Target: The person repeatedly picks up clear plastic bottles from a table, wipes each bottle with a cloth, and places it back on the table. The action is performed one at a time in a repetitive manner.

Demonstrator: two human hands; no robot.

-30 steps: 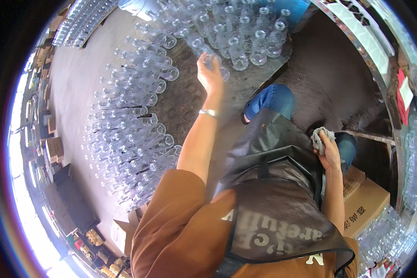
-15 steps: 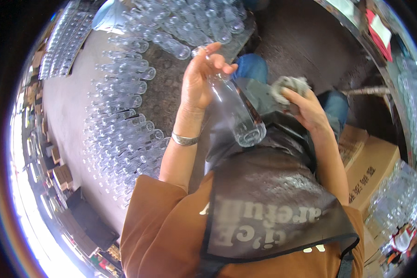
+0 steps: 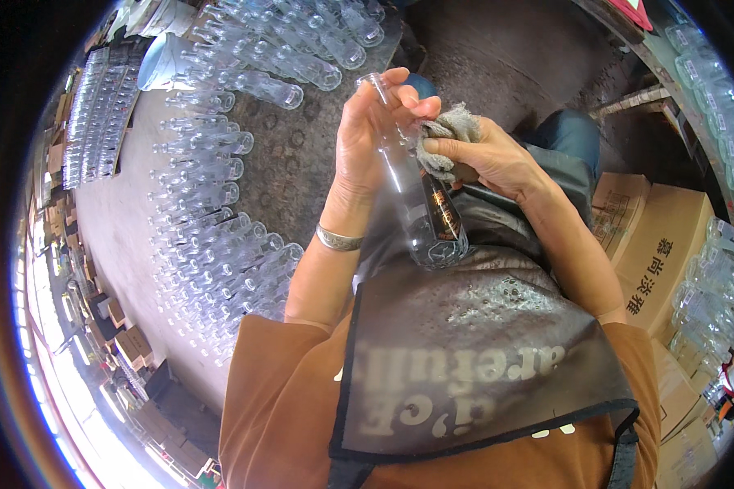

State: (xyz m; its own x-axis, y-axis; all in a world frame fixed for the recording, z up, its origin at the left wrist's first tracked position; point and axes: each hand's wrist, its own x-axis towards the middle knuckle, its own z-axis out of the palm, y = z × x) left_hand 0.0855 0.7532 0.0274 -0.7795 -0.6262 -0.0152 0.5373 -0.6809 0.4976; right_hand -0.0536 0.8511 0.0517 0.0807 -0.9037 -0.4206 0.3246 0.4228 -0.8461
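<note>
A clear glass bottle [image 3: 416,196] with a dark label slants across the front of my apron, its neck up and its base toward me. My left hand [image 3: 375,122] is closed round the neck and shoulder. In my right hand [image 3: 489,155] a crumpled grey cloth [image 3: 448,138] is bunched, pressed against or right beside the bottle's upper body; the fingers behind the cloth are partly hidden. To the left, rows of similar clear bottles [image 3: 212,244] lie on their sides in a curve. More bottles [image 3: 302,65] lie beyond my hands.
Cardboard boxes [image 3: 656,253] stand at the right, with clear bottles [image 3: 714,293] beside them. A shelf edge carrying bottles [image 3: 722,122] curves along the far right. At the far left are a pale bucket [image 3: 159,61] and a rack of bottles [image 3: 102,114]. The dark apron [image 3: 465,350] covers my lap.
My right hand has brought the cloth leftward to the bottle. The bottle has turned so its dark label shows more, and my left hand still grips its neck.
</note>
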